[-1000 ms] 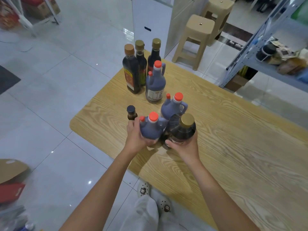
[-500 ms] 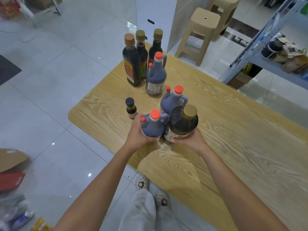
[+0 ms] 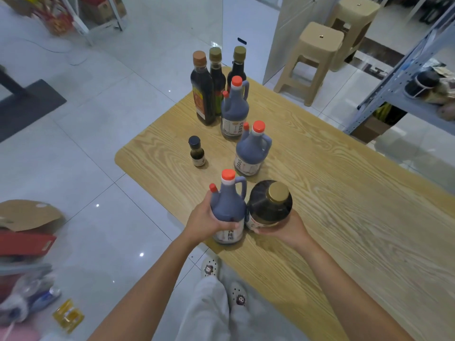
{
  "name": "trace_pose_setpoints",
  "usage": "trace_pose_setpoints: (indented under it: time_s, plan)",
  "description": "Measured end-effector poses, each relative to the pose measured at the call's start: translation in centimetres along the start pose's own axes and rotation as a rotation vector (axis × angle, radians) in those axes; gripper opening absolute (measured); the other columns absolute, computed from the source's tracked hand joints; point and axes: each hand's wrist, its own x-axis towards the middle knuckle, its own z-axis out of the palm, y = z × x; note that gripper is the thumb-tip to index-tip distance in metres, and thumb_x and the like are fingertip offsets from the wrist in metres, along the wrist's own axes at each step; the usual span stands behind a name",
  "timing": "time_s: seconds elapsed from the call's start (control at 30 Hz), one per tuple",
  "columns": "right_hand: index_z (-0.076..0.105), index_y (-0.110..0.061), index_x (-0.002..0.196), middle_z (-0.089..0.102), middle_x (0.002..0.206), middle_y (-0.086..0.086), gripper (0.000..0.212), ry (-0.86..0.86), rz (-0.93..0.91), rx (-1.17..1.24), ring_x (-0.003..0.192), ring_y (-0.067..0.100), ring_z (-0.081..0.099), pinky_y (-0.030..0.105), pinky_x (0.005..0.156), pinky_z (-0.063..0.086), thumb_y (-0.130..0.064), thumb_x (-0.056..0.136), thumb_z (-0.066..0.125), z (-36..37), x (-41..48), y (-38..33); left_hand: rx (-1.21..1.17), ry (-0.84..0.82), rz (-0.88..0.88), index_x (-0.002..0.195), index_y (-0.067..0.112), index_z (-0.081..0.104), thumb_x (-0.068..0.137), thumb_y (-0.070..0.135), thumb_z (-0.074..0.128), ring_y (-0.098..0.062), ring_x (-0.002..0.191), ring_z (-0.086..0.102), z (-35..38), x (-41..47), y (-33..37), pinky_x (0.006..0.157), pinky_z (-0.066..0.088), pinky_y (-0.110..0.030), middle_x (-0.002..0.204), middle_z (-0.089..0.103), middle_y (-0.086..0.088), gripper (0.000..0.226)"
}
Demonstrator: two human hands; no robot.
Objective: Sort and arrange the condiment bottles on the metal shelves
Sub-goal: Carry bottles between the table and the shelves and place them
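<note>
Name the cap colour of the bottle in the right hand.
Gold; the cap shows best in the head view.

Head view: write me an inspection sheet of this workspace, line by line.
Surface: wooden table, bottles grouped at its left end.
Job's things: two standing jugs, three tall dark bottles, one small bottle, all upright; two more in hand.
Clutter: cardboard and packets on the floor, left.
Grippers: left hand grips the held jug; right hand holds the round bottle, gold-capped.
Cables: nothing seen.
Surroundings: metal shelf at right, two stools, tiled floor.
</note>
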Motion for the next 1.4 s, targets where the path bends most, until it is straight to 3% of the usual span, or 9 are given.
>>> trace_pose_setpoints:
  time_s: [0.17, 0.33, 0.6, 0.73, 0.9, 1.0, 1.2, 1.3, 1.4]
  plan:
    - [0.057, -0.018, 0.121, 0.069, 0.108, -0.011, 0.097, -0.121, -0.004, 0.034, 0.106, 0.002, 0.062, 0.028, 0.09, 0.051, -0.048, 0.036, 0.092, -0.6, -2.9, 0.8, -0.198, -0.05, -0.168, 0.122, 0.026, 0.05, 0.051, 0.045, 0.085, -0.012, 0.094, 0.068, 2.1, -2.8, -1.6, 0.081, 0.058, -0.038, 0.107, 0.068, 0.004, 0.082]
    - [0.056, -0.012, 0.116, 0.07, 0.102, -0.012, 0.088, -0.118, -0.036, 0.071, 0.099, -0.003, 0.063, 0.021, 0.082, 0.05, -0.041, 0.041, 0.092, -0.6, -4.0, 0.6, -0.323, 0.002, -0.201, 0.108, 0.025, 0.052, 0.058, 0.042, 0.08, -0.011, 0.081, 0.071, 3.9, -4.9, -0.8, 0.063, 0.054, -0.021, 0.096, 0.071, 0.0, 0.059]
    - [0.058, -0.014, 0.109, 0.069, 0.099, -0.012, 0.087, -0.044, -0.115, 0.031, 0.096, -0.002, 0.063, 0.02, 0.081, 0.051, -0.049, 0.036, 0.089, -1.2, -5.1, 0.6, -0.327, 0.024, -0.212, 0.108, 0.028, 0.049, 0.059, 0.043, 0.077, -0.012, 0.08, 0.071, 4.5, -6.7, 0.8, 0.06, 0.054, -0.021, 0.094, 0.07, 0.002, 0.058]
    - [0.062, -0.018, 0.111, 0.071, 0.101, -0.008, 0.083, -0.035, -0.056, 0.093, 0.096, 0.005, 0.066, 0.029, 0.082, 0.054, -0.039, 0.037, 0.092, -2.0, -6.0, 1.4, -0.361, 0.042, -0.224, 0.112, 0.026, 0.049, 0.061, 0.041, 0.076, -0.013, 0.08, 0.072, 5.2, -7.6, 1.3, 0.06, 0.055, -0.024, 0.095, 0.071, 0.001, 0.059]
    - [0.06, -0.016, 0.109, 0.073, 0.097, 0.0, 0.052, -0.025, 0.047, 0.279, 0.087, 0.014, 0.07, 0.029, 0.071, 0.055, -0.011, 0.063, 0.085, -3.1, -7.3, 1.7, -0.376, 0.031, -0.223, 0.108, 0.029, 0.051, 0.072, 0.033, 0.08, -0.012, 0.079, 0.072, 4.8, -8.4, 2.0, 0.058, 0.054, -0.022, 0.091, 0.072, 0.004, 0.047]
    - [0.062, -0.016, 0.109, 0.073, 0.1, 0.003, 0.046, -0.037, 0.078, 0.341, 0.088, 0.016, 0.07, 0.029, 0.073, 0.054, -0.016, 0.067, 0.081, -3.3, -8.1, 1.4, -0.385, 0.037, -0.201, 0.11, 0.028, 0.052, 0.065, 0.039, 0.079, -0.013, 0.08, 0.072, 4.1, -9.1, 2.3, 0.06, 0.054, -0.024, 0.089, 0.073, 0.004, 0.054]
    - [0.064, -0.015, 0.099, 0.074, 0.093, 0.005, 0.038, -0.15, 0.029, 0.321, 0.083, 0.021, 0.071, 0.027, 0.067, 0.055, -0.021, 0.064, 0.079, -1.8, -7.6, -3.8, -0.408, 0.057, -0.124, 0.103, 0.035, 0.052, 0.062, 0.036, 0.076, -0.01, 0.08, 0.071, 0.7, -11.0, 3.7, 0.061, 0.055, -0.024, 0.089, 0.072, 0.007, 0.048]
    - [0.065, -0.014, 0.099, 0.075, 0.091, 0.003, 0.043, -0.232, -0.055, 0.269, 0.083, 0.021, 0.071, 0.026, 0.067, 0.054, -0.025, 0.06, 0.076, 0.7, -6.6, -8.0, -0.399, 0.111, -0.076, 0.114, 0.033, 0.051, 0.057, 0.04, 0.079, -0.015, 0.091, 0.07, -2.6, -12.3, 3.8, 0.076, 0.058, -0.032, 0.103, 0.07, 0.003, 0.063]
    - [0.065, -0.014, 0.099, 0.075, 0.088, 0.001, 0.054, -0.327, -0.146, 0.249, 0.08, 0.018, 0.072, 0.022, 0.062, 0.054, -0.033, 0.05, 0.079, 4.4, -6.2, -13.0, -0.414, 0.214, -0.036, 0.113, 0.036, 0.051, 0.062, 0.036, 0.08, -0.012, 0.09, 0.07, -7.1, -14.4, 3.5, 0.074, 0.058, -0.029, 0.103, 0.07, 0.007, 0.058]
